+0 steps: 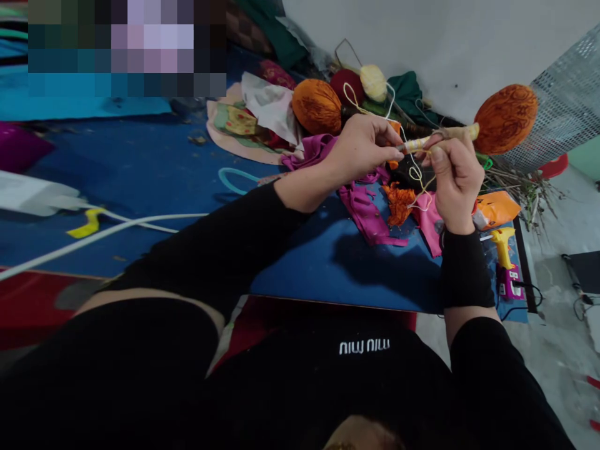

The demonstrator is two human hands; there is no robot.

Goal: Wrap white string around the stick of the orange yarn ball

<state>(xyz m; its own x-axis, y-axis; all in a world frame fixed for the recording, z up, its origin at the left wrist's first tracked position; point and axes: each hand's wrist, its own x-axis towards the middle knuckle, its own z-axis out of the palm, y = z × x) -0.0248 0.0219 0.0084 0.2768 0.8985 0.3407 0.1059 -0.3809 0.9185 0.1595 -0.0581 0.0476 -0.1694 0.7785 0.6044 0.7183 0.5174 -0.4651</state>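
A thin stick (pixel 419 144) wrapped in pale yellow yarn is held level above the table. My left hand (pixel 363 145) pinches its left end between thumb and fingers. My right hand (pixel 457 169) is closed near its right part, thumb and index finger pinching the yarn (pixel 424 182), which hangs in loops below. An orange patterned cloth-covered ball (pixel 507 119) appears at the stick's right end; whether they are joined I cannot tell. Behind my left hand lie a second orange ball (pixel 317 106), a dark red ball (pixel 347 85) and a pale yellow yarn ball (pixel 374 83).
Magenta cloth scraps (pixel 363 212) and a crumpled orange piece (pixel 400 203) lie on the blue table (pixel 290 269). A yellow glue gun (pixel 504 247) and a purple power strip (pixel 510 282) sit at the right edge. White cables (pixel 117 226) cross the left side. Dry twigs (pixel 525 187) jut out at right.
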